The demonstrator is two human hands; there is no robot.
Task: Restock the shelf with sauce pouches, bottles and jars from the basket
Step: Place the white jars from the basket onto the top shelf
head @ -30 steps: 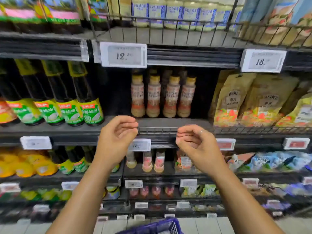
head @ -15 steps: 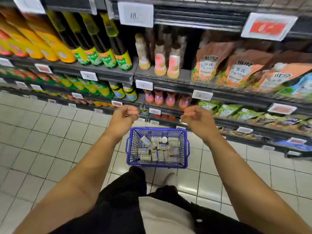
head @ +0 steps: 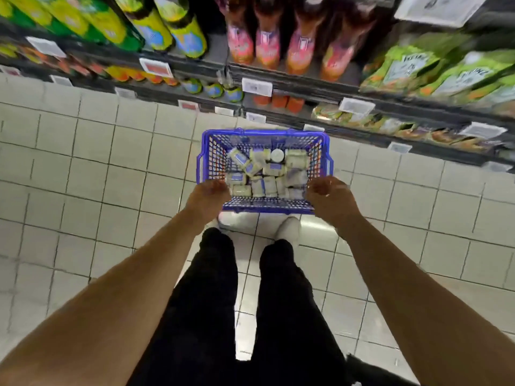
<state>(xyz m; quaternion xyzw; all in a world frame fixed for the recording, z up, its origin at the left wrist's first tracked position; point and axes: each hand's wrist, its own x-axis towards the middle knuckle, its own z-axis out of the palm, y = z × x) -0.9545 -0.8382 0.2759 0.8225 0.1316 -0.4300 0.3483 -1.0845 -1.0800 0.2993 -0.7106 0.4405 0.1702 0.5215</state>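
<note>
A blue plastic basket (head: 264,132) stands on the tiled floor in front of the shelf (head: 303,89). Several pale jars with blue labels (head: 267,174) lie jumbled inside it. My left hand (head: 209,196) hovers over the basket's near left corner and my right hand (head: 328,197) over its near right corner. The fingers of both hands are loosely curled and hold nothing. Motion blur hides whether either hand touches the rim.
Bottles with pink labels (head: 264,45) stand on the shelf above the basket, with green Heinz pouches (head: 404,68) to their right and yellow-green bottles (head: 156,29) to their left. Lower shelves with price tags run behind the basket. My white shoes (head: 237,221) stand just behind it.
My view has swung down from the shelf to the floor. Both hands have dropped from shelf height to the near rim of the basket.
</note>
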